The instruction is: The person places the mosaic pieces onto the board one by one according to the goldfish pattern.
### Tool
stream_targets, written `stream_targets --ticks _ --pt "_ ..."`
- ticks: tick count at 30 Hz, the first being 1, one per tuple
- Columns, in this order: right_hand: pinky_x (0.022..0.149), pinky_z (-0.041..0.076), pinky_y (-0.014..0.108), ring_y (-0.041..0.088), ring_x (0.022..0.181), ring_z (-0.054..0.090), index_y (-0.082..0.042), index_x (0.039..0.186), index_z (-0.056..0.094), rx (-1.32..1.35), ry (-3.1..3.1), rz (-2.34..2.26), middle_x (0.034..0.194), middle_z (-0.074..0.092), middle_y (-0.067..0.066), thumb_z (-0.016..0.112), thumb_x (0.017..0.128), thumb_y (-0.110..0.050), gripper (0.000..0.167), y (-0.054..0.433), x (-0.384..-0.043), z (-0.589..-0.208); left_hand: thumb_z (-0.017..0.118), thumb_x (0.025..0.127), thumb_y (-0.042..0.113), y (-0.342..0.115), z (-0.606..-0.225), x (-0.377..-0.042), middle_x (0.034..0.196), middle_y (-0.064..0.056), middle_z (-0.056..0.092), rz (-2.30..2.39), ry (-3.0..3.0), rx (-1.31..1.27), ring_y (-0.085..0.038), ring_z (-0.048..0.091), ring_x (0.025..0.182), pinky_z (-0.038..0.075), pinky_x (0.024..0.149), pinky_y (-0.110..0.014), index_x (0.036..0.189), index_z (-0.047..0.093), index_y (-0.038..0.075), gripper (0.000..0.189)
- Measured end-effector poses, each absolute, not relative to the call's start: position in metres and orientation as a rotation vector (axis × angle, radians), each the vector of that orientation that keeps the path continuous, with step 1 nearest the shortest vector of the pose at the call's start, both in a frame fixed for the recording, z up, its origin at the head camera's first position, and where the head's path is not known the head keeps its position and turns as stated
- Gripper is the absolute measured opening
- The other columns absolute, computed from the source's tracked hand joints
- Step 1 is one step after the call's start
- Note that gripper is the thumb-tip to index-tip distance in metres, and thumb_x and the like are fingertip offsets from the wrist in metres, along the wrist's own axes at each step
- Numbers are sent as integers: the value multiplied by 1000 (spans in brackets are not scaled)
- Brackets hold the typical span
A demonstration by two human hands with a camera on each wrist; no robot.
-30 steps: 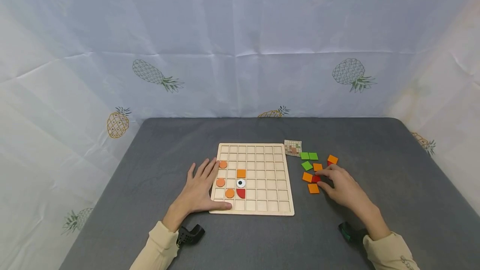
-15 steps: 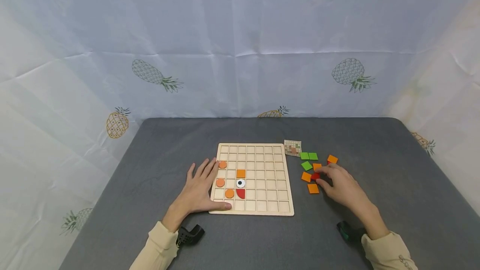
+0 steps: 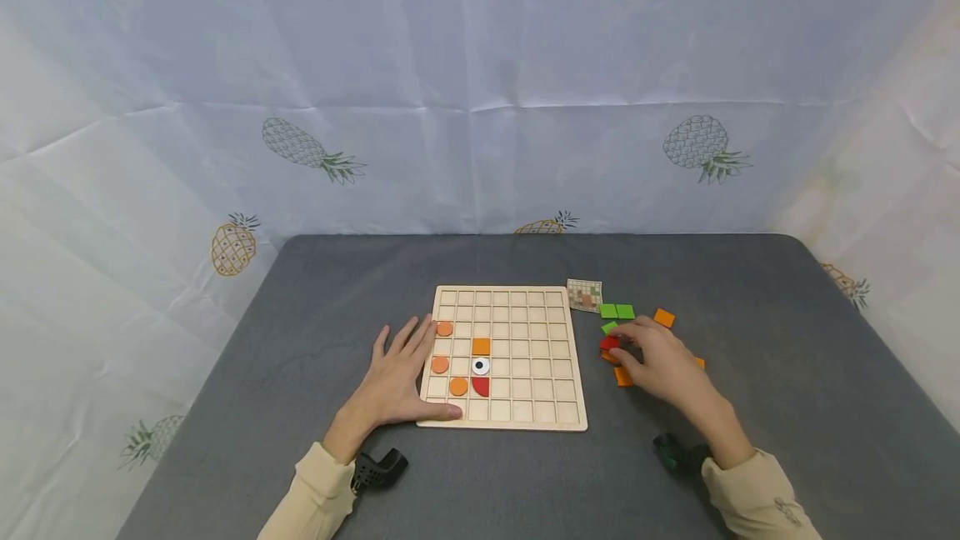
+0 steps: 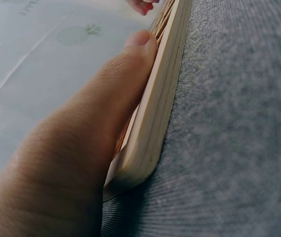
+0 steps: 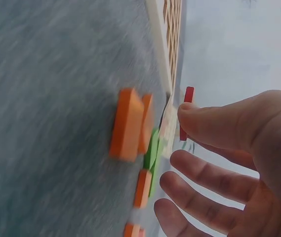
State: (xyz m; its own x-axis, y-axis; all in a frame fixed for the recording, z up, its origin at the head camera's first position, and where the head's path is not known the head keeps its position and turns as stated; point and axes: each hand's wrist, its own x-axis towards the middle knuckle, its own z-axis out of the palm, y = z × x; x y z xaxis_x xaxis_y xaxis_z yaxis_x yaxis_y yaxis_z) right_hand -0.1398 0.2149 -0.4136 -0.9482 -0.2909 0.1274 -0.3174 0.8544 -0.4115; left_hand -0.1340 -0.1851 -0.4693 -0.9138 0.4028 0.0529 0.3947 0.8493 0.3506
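My left hand (image 3: 393, 382) lies spread along the left side of a wooden grid board (image 3: 534, 373), its thumb on the front edge, as the left wrist view also shows. On the board sit several orange discs (image 3: 458, 387), an orange square (image 3: 481, 347), a white eye tile (image 3: 480, 366) and a red quarter-round piece (image 3: 481, 387). To the right of the board, my right hand (image 3: 660, 361) pinches a red tile (image 5: 189, 95) between thumb and a finger. The right wrist view has this tile edge-on, raised above the table, with the other fingers loosely bent.
Green squares (image 3: 617, 311) and orange squares (image 3: 664, 317) lie around and partly under the right hand. A small patterned card (image 3: 584, 294) touches the board's far right corner. A printed pineapple cloth (image 3: 480, 157) hangs behind the grey table (image 3: 360, 273).
My right hand has lifted the red tile off the loose pieces and moved left toward the board, uncovering an orange piece behind it. The left hand has stayed in place.
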Motion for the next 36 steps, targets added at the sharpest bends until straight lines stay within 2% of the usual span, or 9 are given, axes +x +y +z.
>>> stream_targets --ticks 9,14,17,19,22,24,28,31,36 --pt "78 59 46 32 99 67 -4 117 75 548 -2963 747 122 69 21 75 92 -10 26 187 -151 -406 50 63 102 -185 -468 -134 172 -10 19 580 2986 644 -36 17 160 6 121 -73 165 20 10 139" --pt "91 58 56 46 121 64 -3 117 74 627 -2929 756 142 58 31 73 93 -8 25 171 -157 -401 52 65 99 -184 -467 -135 173 -11 17 575 2975 654 -37 16 160 4 121 -74 164 19 9 138" --pt "100 52 62 51 134 54 -3 115 75 659 -2918 748 137 63 29 74 92 -8 23 163 -160 -400 58 67 95 -184 -465 -135 172 -12 18 571 2974 657 -38 17 160 5 120 -74 164 20 8 135" --pt "99 54 60 49 129 58 -3 114 76 683 -2908 750 126 70 24 75 92 -9 23 158 -163 -399 60 67 92 -184 -465 -135 172 -12 19 560 2977 656 -38 18 160 5 120 -74 164 21 8 134" --pt "87 59 48 38 108 66 -3 111 77 709 -2894 760 108 74 16 77 91 -10 22 149 -167 -400 60 67 92 -185 -465 -134 172 -12 20 556 2986 656 -38 19 159 6 120 -75 164 22 8 134" --pt "80 57 43 29 95 64 -3 111 77 714 -2898 756 102 72 13 77 90 -11 22 143 -170 -401 58 67 94 -185 -466 -134 172 -12 19 558 2988 659 -38 19 159 6 120 -75 164 22 8 135" --pt "93 53 51 27 95 63 -5 111 77 713 -2915 755 102 71 12 76 91 -12 21 131 -173 -403 54 66 98 -185 -466 -134 172 -11 19 578 2983 661 -37 18 160 5 120 -74 164 21 8 137" --pt "91 54 49 27 96 65 -6 113 76 733 -2925 781 106 71 12 74 93 -13 22 120 -176 -403 52 66 99 -185 -466 -134 172 -11 20 580 2985 658 -37 18 160 6 120 -74 164 21 9 136" --pt "79 56 38 25 95 65 -7 115 76 752 -2964 837 107 71 11 73 94 -13 22 98 -180 -402 57 68 95 -185 -467 -134 172 -12 20 554 2985 655 -38 19 159 7 120 -75 164 21 8 134"
